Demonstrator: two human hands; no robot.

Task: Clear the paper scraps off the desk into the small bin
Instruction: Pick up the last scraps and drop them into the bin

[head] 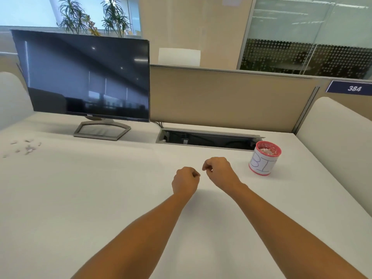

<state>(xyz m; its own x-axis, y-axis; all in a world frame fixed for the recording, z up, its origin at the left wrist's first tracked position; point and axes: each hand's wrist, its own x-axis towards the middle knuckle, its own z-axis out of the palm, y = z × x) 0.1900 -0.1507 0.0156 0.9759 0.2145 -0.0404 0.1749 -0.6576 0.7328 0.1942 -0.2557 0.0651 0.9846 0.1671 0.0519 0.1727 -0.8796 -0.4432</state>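
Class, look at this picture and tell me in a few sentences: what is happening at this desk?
A person holds the left hand and right hand curled above the desk. The small bin to their right already holds scraps. More paper scraps lie at the far left, near the monitor, not yet cleared.

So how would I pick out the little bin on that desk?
Start at the white desk with the dark monitor at its back left. Follow the open cable slot to its right end; the bin stands just in front. It is a small red mesh cup wrapped in white hand-lettered paper, the only red thing there.
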